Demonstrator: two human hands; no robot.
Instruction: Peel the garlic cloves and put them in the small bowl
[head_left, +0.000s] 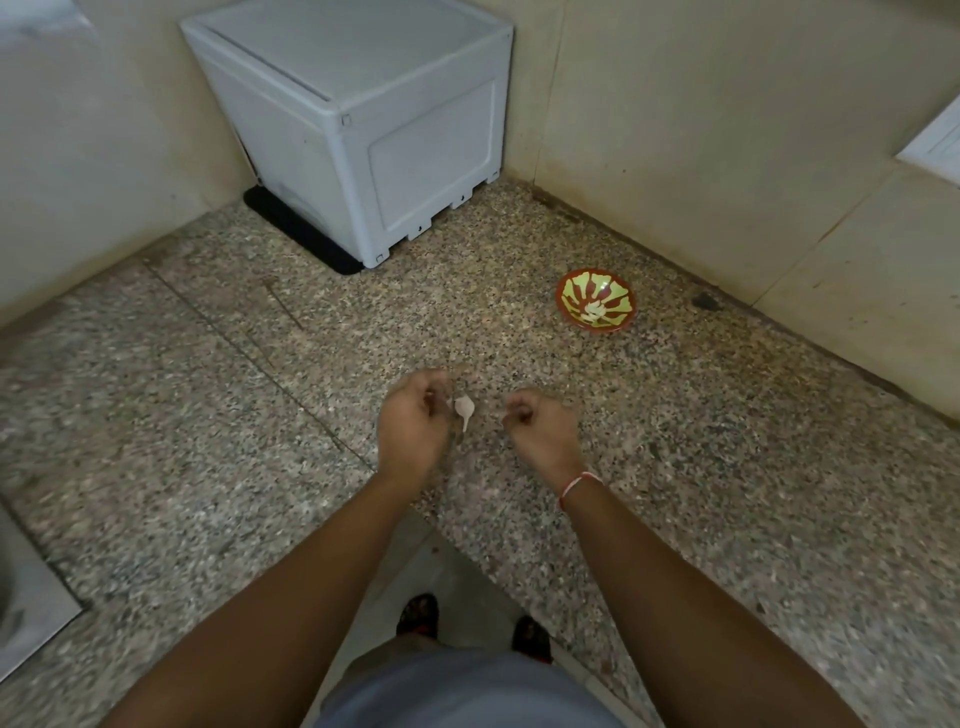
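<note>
Over the counter: both hands work above the speckled stone counter, near its front edge, with the floor and the person's feet showing just below
Left hand: the left hand has its fingers curled and pinches a pale garlic clove, whose thin tail hangs down from the fingertips
Right hand: the right hand is curled beside it, a little apart; whether it holds a scrap of skin or nothing I cannot tell, as the fingers hide it
Bowl: the small bowl, red-rimmed with a yellow-green pattern, stands farther back and to the right, well apart from both hands; something pale lies in its bottom, perhaps cloves, though it may be the pattern
Box: a grey plastic box sits in the far corner on a dark mat, away from the work
Risk, grip: the clove seems held only by fingertips, so a hard pull on the skin could flick it loose
Risk, edge: a dropped clove here could roll off the front edge to the floor
Risk, carry: the reach to the bowl is long, and a slick peeled clove may slip on the way
Risk, skin: loose peel clinging to the fingers could end up in the bowl with the clove
</note>
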